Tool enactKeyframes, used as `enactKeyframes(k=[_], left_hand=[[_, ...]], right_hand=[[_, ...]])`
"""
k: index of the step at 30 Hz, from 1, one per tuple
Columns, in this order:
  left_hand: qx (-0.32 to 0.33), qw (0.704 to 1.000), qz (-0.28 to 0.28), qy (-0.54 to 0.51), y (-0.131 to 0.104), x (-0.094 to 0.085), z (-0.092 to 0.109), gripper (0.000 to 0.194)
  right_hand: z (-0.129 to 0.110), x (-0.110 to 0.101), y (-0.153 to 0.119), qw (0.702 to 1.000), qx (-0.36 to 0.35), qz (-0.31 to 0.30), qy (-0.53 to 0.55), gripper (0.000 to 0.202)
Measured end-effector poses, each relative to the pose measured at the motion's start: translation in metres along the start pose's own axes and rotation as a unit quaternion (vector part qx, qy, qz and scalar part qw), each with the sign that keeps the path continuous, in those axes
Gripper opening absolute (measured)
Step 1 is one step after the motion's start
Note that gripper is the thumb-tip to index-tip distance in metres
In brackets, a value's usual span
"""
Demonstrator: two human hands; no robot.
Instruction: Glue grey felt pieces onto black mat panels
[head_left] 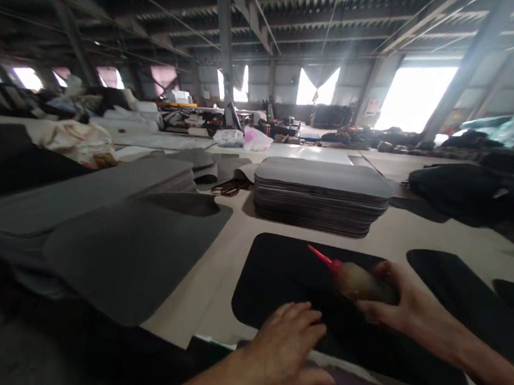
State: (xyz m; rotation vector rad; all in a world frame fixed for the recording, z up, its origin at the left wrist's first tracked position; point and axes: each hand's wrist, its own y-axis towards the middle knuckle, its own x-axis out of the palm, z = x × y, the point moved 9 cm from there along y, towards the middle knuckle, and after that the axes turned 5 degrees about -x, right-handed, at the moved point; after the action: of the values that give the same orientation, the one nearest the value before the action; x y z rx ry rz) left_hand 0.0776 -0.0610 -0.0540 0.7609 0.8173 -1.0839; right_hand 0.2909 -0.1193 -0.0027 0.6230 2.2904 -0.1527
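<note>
While the right hand (404, 300) is closed around a glue bottle (358, 281), the bottle lies nearly flat above the black sheet (285, 275) on the table (226, 263). Its long axis runs from right to left, and the red nozzle (323, 259) points up-left, away from the person. The left hand (289, 349) rests flat and open on the sheet's near edge, holding nothing, just below the nozzle.
</note>
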Motion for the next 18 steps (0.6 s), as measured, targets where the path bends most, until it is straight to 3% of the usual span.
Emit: enactKeyframes(k=[3,9,15,18], left_hand=[[0.002,1.000,-0.019,0.014,-0.007,0.008,0.006,0.086],[0.001,0.999,-0.010,0.034,-0.008,0.003,0.013,0.091],[-0.004,0.999,0.008,0.035,-0.008,-0.001,0.015,0.085],[-0.007,0.999,0.008,0.037,-0.007,0.000,0.015,0.086]], right_hand=[[-0.025,0.020,0.003,0.997,-0.033,-0.064,0.003,0.064],[-0.064,0.055,0.011,0.991,-0.070,-0.060,0.101,0.060],[-0.106,0.090,0.009,0.954,-0.271,-0.119,0.049,0.037],[-0.113,0.096,0.011,0.940,-0.312,-0.136,0.036,0.031]])
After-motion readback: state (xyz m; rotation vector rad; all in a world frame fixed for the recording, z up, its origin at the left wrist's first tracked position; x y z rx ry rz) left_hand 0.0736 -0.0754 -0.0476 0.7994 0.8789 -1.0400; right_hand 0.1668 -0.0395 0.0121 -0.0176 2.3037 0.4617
